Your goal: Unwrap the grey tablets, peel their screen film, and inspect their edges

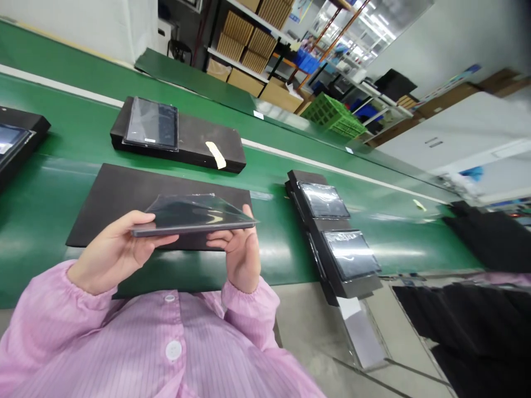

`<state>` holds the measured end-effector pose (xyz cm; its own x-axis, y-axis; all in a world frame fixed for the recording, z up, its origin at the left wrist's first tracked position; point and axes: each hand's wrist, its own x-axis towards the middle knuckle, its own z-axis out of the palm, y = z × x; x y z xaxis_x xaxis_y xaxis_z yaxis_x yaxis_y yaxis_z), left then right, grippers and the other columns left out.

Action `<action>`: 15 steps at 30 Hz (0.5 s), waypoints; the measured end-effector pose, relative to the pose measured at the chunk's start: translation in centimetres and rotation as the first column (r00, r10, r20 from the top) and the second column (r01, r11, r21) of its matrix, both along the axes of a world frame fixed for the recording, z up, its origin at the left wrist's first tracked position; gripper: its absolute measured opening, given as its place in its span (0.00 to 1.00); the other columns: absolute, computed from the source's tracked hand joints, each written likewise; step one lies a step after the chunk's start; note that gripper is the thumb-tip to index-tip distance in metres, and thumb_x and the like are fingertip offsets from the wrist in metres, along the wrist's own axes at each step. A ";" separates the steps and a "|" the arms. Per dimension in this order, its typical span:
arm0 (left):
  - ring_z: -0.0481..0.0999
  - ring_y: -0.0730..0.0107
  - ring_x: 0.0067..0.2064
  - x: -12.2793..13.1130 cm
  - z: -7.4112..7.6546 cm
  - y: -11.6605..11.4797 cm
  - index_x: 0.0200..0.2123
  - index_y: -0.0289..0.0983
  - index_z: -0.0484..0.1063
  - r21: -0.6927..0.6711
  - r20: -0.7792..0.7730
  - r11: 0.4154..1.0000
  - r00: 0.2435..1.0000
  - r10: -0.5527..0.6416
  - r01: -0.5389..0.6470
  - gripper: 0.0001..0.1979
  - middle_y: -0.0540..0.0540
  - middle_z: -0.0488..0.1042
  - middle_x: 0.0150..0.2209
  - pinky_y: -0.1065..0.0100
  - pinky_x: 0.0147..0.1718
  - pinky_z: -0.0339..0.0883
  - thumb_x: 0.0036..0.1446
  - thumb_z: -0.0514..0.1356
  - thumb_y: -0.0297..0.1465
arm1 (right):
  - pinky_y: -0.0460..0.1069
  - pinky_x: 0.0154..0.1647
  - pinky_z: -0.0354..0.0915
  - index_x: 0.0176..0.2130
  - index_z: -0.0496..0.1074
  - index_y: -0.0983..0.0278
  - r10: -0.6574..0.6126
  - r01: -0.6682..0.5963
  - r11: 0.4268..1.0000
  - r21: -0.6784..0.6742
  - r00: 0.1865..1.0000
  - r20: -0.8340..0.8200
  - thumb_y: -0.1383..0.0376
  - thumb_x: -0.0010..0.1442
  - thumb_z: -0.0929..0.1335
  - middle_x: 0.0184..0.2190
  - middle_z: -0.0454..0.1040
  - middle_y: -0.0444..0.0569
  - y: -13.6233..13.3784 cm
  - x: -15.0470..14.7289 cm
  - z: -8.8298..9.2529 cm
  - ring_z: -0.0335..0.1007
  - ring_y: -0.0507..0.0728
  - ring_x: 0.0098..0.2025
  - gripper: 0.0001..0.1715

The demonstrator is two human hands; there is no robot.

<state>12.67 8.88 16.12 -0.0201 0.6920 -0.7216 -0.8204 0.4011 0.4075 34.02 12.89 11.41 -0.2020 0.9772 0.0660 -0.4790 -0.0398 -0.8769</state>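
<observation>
A thin dark tablet (194, 216) with clear film over its face is held nearly level in front of my chest. My left hand (120, 246) grips its left end, thumb on top and fingers beneath. At the right end, my right hand (238, 249) supports it from below, with its fingers curled against the underside and edge. Below the tablet a flat black foam pad (120, 193) lies on the green work surface (282, 249). Behind that pad is a black foam block (194, 130), which carries another film-covered tablet (152, 122) and a yellowish strip (215, 155).
To the right, a stack of black foam trays (307, 221) holds two film-wrapped tablets (350, 253) on top and overhangs the near edge. Another tablet (12, 141) rests on foam at far left. A green crate (334, 116) and shelves with cartons (244, 80) stand beyond.
</observation>
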 end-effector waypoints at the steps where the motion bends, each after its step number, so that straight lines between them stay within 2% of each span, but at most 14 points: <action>1: 0.82 0.64 0.28 0.0 0.3 0.1 0.22 0.33 0.73 -0.027 0.013 1.000 1.000 0.008 -0.007 0.06 0.44 0.78 0.25 0.82 0.13 0.67 0.51 0.63 0.22 | 0.51 0.32 0.78 0.68 0.54 0.56 -0.048 0.048 0.999 0.011 0.999 0.015 0.47 0.61 0.70 0.34 0.81 0.44 0.1 0.3 0.0 0.82 0.57 0.33 0.43; 2: 0.82 0.64 0.28 -0.1 0.5 0.1 0.22 0.33 0.72 -0.034 0.012 0.999 1.000 0.010 -0.009 0.07 0.44 0.77 0.24 0.83 0.12 0.66 0.51 0.63 0.22 | 0.51 0.32 0.78 0.70 0.49 0.57 -0.068 0.068 0.998 0.009 0.997 0.031 0.47 0.62 0.69 0.33 0.81 0.44 0.2 0.5 0.0 0.81 0.57 0.32 0.47; 4: 0.82 0.64 0.28 0.1 0.6 0.0 0.22 0.33 0.71 -0.030 -0.006 1.000 1.000 -0.001 0.001 0.07 0.44 0.77 0.24 0.83 0.12 0.65 0.51 0.63 0.21 | 0.53 0.32 0.78 0.70 0.46 0.58 -0.067 0.068 0.998 -0.018 0.997 0.031 0.45 0.61 0.69 0.34 0.81 0.47 0.1 0.6 -0.4 0.81 0.57 0.33 0.50; 7: 0.82 0.63 0.28 1.3 0.0 -0.1 0.25 0.33 0.72 0.033 -0.052 0.997 0.996 -0.070 0.072 0.04 0.45 0.78 0.26 0.81 0.14 0.68 0.48 0.65 0.23 | 0.55 0.35 0.79 0.66 0.57 0.54 -0.114 0.109 0.991 -0.079 0.992 -0.060 0.43 0.56 0.71 0.46 0.80 0.50 -0.7 -0.3 -1.2 0.81 0.59 0.41 0.46; 9: 0.83 0.61 0.31 2.8 -1.2 -0.1 0.33 0.34 0.75 0.133 -0.129 0.971 0.975 -0.183 0.200 0.08 0.45 0.79 0.29 0.76 0.17 0.73 0.47 0.68 0.26 | 0.55 0.38 0.78 0.58 0.67 0.57 -0.167 0.155 0.974 -0.165 0.984 -0.060 0.44 0.55 0.72 0.45 0.79 0.50 -1.4 -1.2 -1.8 0.79 0.60 0.45 0.38; 12: 0.82 0.61 0.35 5.4 -4.4 0.3 0.50 0.36 0.71 0.255 -0.285 0.854 0.879 -0.382 0.453 0.26 0.44 0.81 0.39 0.70 0.27 0.78 0.48 0.71 0.33 | 0.54 0.41 0.76 0.48 0.74 0.64 -0.315 0.335 0.902 -0.274 0.942 0.115 0.53 0.53 0.73 0.36 0.80 0.49 -1.7 -2.1 -2.7 0.78 0.59 0.40 0.26; 14: 0.82 0.61 0.36 6.3 -6.8 0.5 0.54 0.35 0.69 0.260 -0.360 0.735 0.769 -0.528 0.626 0.30 0.42 0.81 0.40 0.66 0.32 0.78 0.50 0.70 0.41 | 0.54 0.43 0.74 0.45 0.75 0.64 -0.437 0.477 0.837 -0.266 0.877 0.200 0.59 0.50 0.73 0.35 0.80 0.47 -1.6 -2.0 -3.3 0.77 0.58 0.38 0.22; 15: 0.82 0.60 0.37 6.3 -8.0 0.6 0.54 0.34 0.69 0.239 -0.417 0.681 0.706 -0.572 0.693 0.32 0.41 0.81 0.39 0.64 0.35 0.77 0.51 0.69 0.44 | 0.54 0.44 0.74 0.44 0.75 0.65 -0.480 0.529 0.822 -0.211 0.843 0.242 0.60 0.51 0.73 0.35 0.80 0.47 -1.5 -1.9 -3.7 0.77 0.58 0.38 0.20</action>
<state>18.96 9.50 8.16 0.3587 0.8128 -0.4589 -0.2414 0.5557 0.7956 32.13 11.34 7.71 0.3400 0.9205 -0.1925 -0.3393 -0.0708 -0.9380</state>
